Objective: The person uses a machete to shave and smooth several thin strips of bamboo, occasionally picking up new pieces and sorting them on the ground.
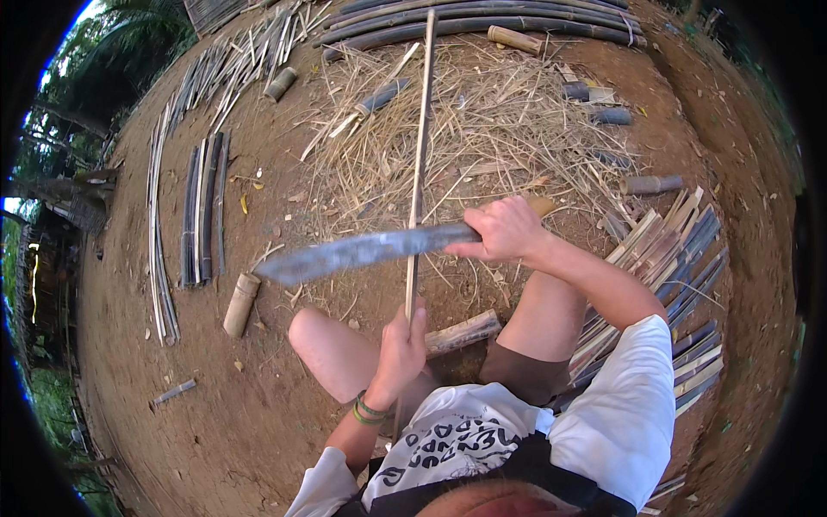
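Observation:
My left hand (401, 351) is closed around a long, thin bamboo strip (421, 146), low between my knees. From there the strip reaches away from me, over the shavings toward the bamboo poles at the back. My right hand (506, 228) grips the handle of a machete (357, 252), whose broad grey blade points left. The blade lies across the strip, a short way beyond my left hand, and looks slightly blurred. Whether its edge bites into the strip I cannot tell. Below, between my legs, rests a short bamboo piece (463, 333).
Loose bamboo shavings (482, 121) cover the dirt ahead. Dark bamboo poles (517, 28) lie behind them. Split bamboo pieces (663, 250) are piled on my right. To the left are bundled strips (203, 211), long pale strips (155, 233) and a bamboo stub (242, 305).

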Motion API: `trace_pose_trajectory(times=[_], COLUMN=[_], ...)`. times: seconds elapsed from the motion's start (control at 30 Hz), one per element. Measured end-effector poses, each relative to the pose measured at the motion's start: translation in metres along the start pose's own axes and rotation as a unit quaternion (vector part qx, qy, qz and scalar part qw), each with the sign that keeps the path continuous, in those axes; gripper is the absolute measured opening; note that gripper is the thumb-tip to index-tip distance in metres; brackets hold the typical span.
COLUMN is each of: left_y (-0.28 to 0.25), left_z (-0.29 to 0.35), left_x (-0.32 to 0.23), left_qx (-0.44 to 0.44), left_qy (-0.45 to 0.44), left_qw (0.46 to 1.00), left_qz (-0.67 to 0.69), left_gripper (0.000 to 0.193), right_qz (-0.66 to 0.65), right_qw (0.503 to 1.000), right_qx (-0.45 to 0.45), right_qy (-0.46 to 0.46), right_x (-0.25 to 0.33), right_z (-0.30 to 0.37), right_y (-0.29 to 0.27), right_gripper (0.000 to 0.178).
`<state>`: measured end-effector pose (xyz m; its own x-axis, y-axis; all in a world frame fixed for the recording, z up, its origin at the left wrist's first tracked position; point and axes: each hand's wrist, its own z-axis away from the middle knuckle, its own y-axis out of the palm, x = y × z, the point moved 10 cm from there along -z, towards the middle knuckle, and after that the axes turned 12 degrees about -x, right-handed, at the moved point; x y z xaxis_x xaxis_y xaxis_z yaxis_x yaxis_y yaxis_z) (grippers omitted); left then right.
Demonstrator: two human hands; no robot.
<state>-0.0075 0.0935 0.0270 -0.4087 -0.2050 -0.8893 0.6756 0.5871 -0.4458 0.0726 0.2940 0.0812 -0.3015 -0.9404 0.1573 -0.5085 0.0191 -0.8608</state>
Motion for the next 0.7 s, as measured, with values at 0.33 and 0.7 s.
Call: trace_pose_trajectory(times=[0.33, 0.7], left_y=[0.004, -0.006], left_z=[0.009, 0.013], left_x=[0.010, 0.007], left_qx=[0.017, 0.009], left_qy=[-0.036, -0.029], left_qw=[0.999, 0.999], left_qz=[-0.007, -0.026], left_gripper=[0.027, 0.032], right_qz=[-0.012, 0.047], right_qw=[0.998, 0.997], right_qx=[0.017, 0.056], right_qy=[0.055, 0.015], right_x=[-0.014, -0.026], right_z=[-0.001, -0.012], right_y=[-0.005, -0.003], right_gripper=[0.075, 0.075])
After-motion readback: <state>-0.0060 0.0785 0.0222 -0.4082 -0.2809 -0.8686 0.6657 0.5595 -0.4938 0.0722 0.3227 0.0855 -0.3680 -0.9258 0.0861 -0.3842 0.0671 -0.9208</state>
